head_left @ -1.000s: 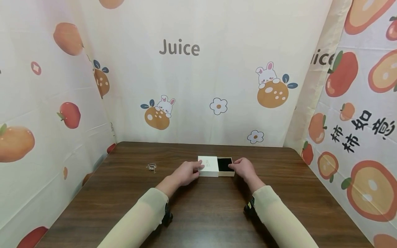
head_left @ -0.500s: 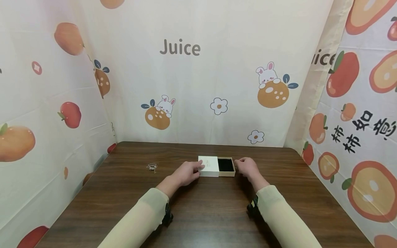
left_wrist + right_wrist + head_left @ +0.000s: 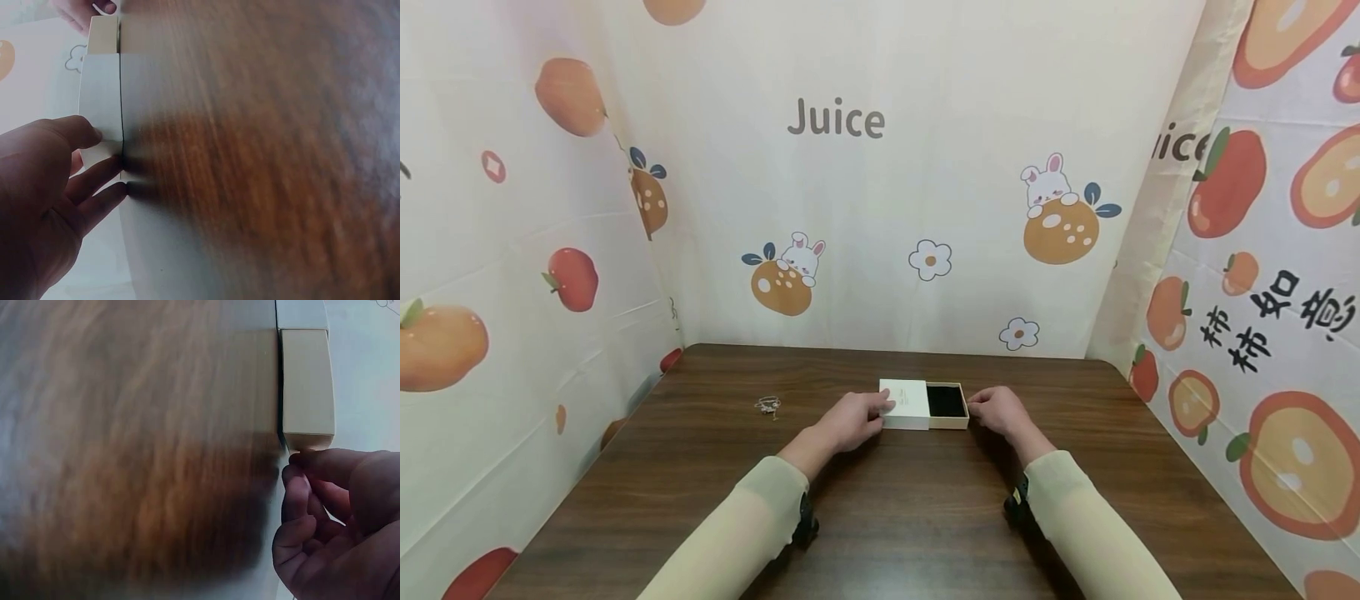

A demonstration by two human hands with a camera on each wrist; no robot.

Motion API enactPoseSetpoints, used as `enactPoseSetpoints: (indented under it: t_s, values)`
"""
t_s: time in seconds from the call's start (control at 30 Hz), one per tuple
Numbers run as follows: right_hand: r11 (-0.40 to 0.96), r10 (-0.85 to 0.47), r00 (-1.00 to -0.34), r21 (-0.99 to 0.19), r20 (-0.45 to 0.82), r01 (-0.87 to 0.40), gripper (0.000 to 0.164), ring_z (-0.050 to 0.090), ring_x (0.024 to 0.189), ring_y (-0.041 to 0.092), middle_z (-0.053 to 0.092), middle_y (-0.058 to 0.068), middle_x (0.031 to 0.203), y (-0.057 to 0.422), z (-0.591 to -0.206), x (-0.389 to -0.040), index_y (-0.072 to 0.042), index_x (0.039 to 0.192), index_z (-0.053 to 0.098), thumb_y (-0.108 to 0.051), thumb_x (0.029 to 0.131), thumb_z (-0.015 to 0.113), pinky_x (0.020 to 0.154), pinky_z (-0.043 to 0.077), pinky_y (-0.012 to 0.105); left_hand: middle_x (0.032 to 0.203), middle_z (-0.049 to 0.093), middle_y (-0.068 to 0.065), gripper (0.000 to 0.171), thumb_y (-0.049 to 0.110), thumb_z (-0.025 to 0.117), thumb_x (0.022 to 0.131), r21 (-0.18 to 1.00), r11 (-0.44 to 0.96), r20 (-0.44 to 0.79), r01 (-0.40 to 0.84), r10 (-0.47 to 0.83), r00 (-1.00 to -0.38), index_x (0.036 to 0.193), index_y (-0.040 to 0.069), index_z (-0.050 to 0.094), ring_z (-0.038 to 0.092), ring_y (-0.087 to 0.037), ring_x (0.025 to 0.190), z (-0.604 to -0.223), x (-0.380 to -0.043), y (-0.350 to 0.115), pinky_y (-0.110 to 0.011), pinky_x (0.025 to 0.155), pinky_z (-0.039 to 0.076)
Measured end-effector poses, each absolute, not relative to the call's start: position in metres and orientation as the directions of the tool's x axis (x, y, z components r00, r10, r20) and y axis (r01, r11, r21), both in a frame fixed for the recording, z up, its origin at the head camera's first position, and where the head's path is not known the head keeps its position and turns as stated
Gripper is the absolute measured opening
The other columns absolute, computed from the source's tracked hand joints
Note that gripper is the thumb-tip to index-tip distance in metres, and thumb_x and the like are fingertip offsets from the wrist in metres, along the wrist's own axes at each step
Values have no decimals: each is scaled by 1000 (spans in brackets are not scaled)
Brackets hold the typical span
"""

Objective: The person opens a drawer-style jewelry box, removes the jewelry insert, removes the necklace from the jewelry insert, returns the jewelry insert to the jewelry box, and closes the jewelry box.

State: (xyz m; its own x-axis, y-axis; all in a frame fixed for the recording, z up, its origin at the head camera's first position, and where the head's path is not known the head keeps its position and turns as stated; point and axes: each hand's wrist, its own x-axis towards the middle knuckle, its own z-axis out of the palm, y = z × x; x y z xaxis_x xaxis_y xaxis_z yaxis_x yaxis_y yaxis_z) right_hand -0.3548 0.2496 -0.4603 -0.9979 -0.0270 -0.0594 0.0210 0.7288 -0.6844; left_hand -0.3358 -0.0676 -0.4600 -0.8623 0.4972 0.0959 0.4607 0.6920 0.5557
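Observation:
A small cream-white box (image 3: 904,403) with a sliding drawer lies on the brown table. Its drawer (image 3: 948,401) sticks out of the right side of the sleeve and shows a black lining. My left hand (image 3: 850,421) grips the sleeve's left end, thumb against the front face and a finger on top. At the drawer's outer end is my right hand (image 3: 1000,410). In the right wrist view its thumb (image 3: 325,464) and forefinger meet right at that end, the other fingers curled; no held thing shows between them. A thin silver jewellery chain (image 3: 768,404) lies to the left.
The dark wood-grain table (image 3: 880,517) has its far edge just beyond the box. A fruit-printed curtain (image 3: 865,208) hangs behind it and along both sides. Each wrist carries a small black camera (image 3: 806,525).
The right thumb has come off the drawer's black lining, and the hand has shifted right to just outside the drawer's end. Left hand, box and chain stay in place.

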Motion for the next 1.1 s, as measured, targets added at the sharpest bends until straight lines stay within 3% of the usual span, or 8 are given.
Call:
enactPoseSetpoints:
  t_s: [0.17,0.5,1.1]
  values:
    - [770,-26,-999,-638,-32,1,21,64,87,23,76,11,95,249,-459,-356,0,108,83,-14,104,68,74,51,30,167,54,-12,41,9,68,108,554,690,104,465,497,-862,149,8,69,58,-29,151,-460,-336,-66,-47,121,51]
    - [796,-22,-1000,-605,-11,-11,21,61,90,26,76,13,101,246,-457,-353,-1,105,84,-14,104,67,77,50,35,167,54,-13,41,9,69,108,546,697,102,466,497,-862,149,7,69,58,-30,151,-460,-337,-66,-49,122,50]
    - [787,-3,-1000,-617,-25,13,22,63,94,27,78,15,108,242,-459,-354,-1,107,84,-14,105,66,81,53,38,167,54,-13,41,10,69,108,531,712,96,459,488,-868,149,8,69,58,-29,152,-459,-334,-65,-49,122,50]
